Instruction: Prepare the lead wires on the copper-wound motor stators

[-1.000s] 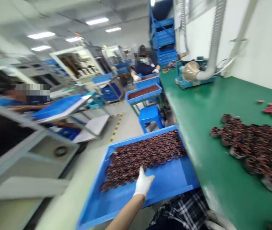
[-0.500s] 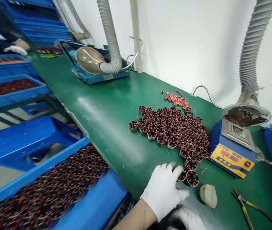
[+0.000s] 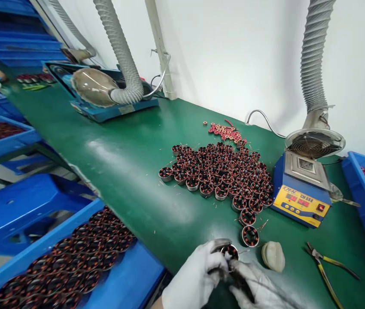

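A blue tray (image 3: pixel 127 279) of wound coils sits at the left, below the green bench (image 3: pixel 131 171). At the near edge, the gloved left hand (image 3: pixel 193 277) and right hand (image 3: pixel 255 287) both close their fingers on one coil (image 3: pixel 229 252). Right of them lie pliers (image 3: pixel 329 268).

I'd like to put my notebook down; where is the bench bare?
Bare green bench lies between the far fume hood and the coil cluster. It is crowded from the cluster to the solder pot and around both hands.
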A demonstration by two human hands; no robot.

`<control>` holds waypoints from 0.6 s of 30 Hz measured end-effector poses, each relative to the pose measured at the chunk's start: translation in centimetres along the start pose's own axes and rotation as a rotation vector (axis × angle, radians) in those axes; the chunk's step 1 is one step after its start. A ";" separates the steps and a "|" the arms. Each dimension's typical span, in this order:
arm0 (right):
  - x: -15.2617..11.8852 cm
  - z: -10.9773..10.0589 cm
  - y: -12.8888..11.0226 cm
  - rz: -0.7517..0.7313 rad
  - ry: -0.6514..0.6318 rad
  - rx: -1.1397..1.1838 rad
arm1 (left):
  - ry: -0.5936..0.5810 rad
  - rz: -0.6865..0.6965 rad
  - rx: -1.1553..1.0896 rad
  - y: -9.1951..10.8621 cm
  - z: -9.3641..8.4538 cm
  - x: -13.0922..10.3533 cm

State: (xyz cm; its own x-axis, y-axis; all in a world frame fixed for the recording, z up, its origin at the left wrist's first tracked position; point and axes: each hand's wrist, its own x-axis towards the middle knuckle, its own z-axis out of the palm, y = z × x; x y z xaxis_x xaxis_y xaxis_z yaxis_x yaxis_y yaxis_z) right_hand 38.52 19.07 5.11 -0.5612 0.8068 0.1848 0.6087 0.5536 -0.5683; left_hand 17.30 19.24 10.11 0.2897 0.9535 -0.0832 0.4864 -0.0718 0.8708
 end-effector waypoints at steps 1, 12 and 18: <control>0.6 0.0 -0.4 -0.017 -0.033 -0.113 | 0.024 0.020 -0.091 -0.7 0.0 -0.4; 3.8 -2.2 -5.0 -0.024 0.078 -0.130 | 0.260 -0.514 -1.096 -1.6 -1.0 -1.8; 3.0 -6.4 -4.5 0.171 0.240 0.520 | 0.210 -0.448 -1.295 1.8 1.6 -1.3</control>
State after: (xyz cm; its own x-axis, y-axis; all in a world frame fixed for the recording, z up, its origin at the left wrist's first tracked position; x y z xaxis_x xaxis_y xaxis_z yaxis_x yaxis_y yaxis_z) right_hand 37.64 20.33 13.34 -0.3004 0.9331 0.1975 0.2910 0.2869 -0.9127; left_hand 19.06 17.42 11.00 0.1291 0.8571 -0.4987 -0.6330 0.4583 0.6239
